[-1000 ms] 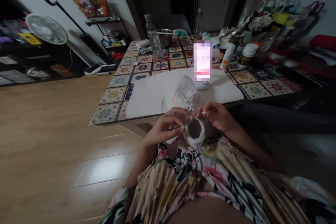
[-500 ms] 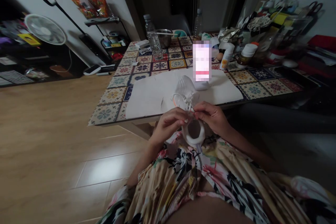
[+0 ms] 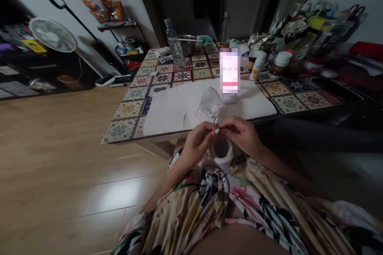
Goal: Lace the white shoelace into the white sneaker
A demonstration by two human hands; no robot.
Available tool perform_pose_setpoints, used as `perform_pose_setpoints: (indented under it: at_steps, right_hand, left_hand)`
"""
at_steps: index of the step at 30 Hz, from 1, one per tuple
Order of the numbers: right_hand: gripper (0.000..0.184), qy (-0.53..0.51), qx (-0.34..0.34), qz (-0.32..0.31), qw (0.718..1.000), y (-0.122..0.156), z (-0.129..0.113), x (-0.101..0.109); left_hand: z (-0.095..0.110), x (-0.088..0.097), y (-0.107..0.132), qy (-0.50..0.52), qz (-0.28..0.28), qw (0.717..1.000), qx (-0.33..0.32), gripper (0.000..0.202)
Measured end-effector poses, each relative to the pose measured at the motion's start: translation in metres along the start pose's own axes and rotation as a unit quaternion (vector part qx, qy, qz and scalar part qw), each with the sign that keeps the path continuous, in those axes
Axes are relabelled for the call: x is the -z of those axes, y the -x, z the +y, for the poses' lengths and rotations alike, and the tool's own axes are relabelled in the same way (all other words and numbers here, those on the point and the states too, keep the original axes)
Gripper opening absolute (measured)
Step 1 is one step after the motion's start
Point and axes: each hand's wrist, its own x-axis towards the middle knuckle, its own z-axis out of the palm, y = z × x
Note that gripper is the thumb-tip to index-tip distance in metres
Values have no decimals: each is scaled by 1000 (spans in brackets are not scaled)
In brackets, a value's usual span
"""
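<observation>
A small white shoe (image 3: 212, 107) rests with its toe on the table edge and its open heel (image 3: 222, 152) toward my lap. My left hand (image 3: 198, 142) and my right hand (image 3: 242, 134) meet just above the shoe's opening. Both pinch the white lace (image 3: 216, 123) between thumb and fingers, fingertips almost touching. The lace ends are mostly hidden under my fingers. My lap in a floral dress (image 3: 227, 203) lies below the shoe.
A white cloth (image 3: 179, 105) covers the near part of the patterned tile table (image 3: 125, 123). A propped phone (image 3: 229, 71), water bottles (image 3: 175, 50), a metal bowl (image 3: 187, 43) and jars (image 3: 279, 63) crowd the far side. A fan (image 3: 53, 35) stands left on the wooden floor.
Both hands have drawn closer together and slightly upward over the shoe opening, fingertips now meeting on the lace. The shoe has stayed in place.
</observation>
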Motion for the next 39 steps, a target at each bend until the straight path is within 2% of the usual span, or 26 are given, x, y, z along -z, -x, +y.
perform_pose_setpoints:
  at_steps: [6, 10, 15, 17, 23, 26, 29, 33, 36, 39]
  right_hand:
    - [25, 61, 48, 15, 997, -1, -8, 1]
    - [25, 53, 29, 26, 998, 1, -7, -2]
    - [23, 26, 15, 27, 999, 3, -6, -3]
    - [23, 7, -3, 29, 1000, 4, -6, -3]
    - [30, 12, -38, 60, 997, 6, -3, -7]
    - [25, 0, -37, 67, 997, 6, -2, -7]
    - [13, 30, -7, 31, 999, 6, -4, -4]
    - [19, 135, 89, -36, 986, 3, -9, 2]
    - [16, 176, 127, -34, 976, 1, -9, 4]
    - [10, 180, 113, -31, 977, 0, -5, 5]
  left_hand:
    - [-4, -4, 2, -88, 43, 994, -37, 14]
    - [-1, -4, 0, -76, 53, 995, -34, 26]
    - [-3, -4, -2, -1, 51, 999, 14, 22]
    - [-5, -4, -1, -2, 56, 998, 20, 22]
    - [-4, -5, 2, -88, 47, 994, -34, 19]
    - [-4, -5, 2, -80, 56, 995, -34, 16]
    - [-4, -4, 2, -55, 79, 995, -17, 13]
    - [-1, -1, 3, -26, 93, 995, -12, 11]
    - [1, 1, 2, -45, 85, 995, -37, 10]
    - [1, 3, 0, -86, 89, 990, -66, 15]
